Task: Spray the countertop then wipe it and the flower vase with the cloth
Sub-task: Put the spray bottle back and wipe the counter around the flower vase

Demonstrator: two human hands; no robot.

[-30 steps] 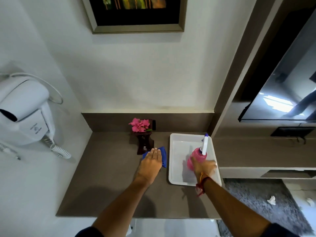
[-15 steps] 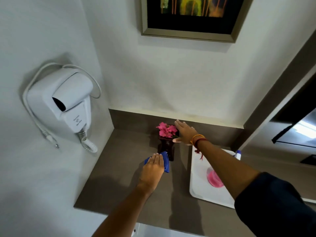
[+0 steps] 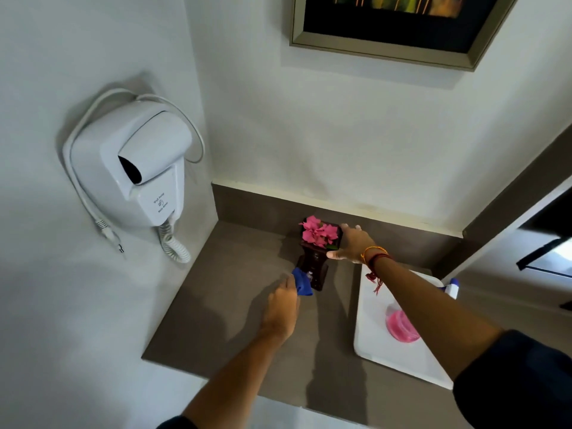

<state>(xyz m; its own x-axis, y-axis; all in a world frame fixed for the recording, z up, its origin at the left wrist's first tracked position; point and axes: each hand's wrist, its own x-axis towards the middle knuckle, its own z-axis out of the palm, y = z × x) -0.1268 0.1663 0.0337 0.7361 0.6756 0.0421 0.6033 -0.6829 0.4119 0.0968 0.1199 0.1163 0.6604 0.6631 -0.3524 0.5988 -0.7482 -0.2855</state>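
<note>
A dark brown vase (image 3: 313, 267) with pink flowers (image 3: 318, 232) stands near the back of the grey-brown countertop (image 3: 223, 305). My left hand (image 3: 283, 308) grips a blue cloth (image 3: 301, 281) and presses it against the vase's lower left side. My right hand (image 3: 351, 243) holds the top of the vase beside the flowers, fingers around its rim. The pink spray bottle (image 3: 402, 328) with a white and blue nozzle (image 3: 451, 289) stands on the white tray (image 3: 380, 354), partly hidden by my right forearm.
A white wall-mounted hair dryer (image 3: 139, 168) with a coiled cord (image 3: 175, 243) hangs on the left wall above the counter. A framed picture (image 3: 393, 29) hangs on the back wall. A dark screen (image 3: 551, 252) sits at the right.
My left hand has gathered the cloth off the countertop and brought it against the vase's side. My right hand has closed on the vase's top. The view has come closer.
</note>
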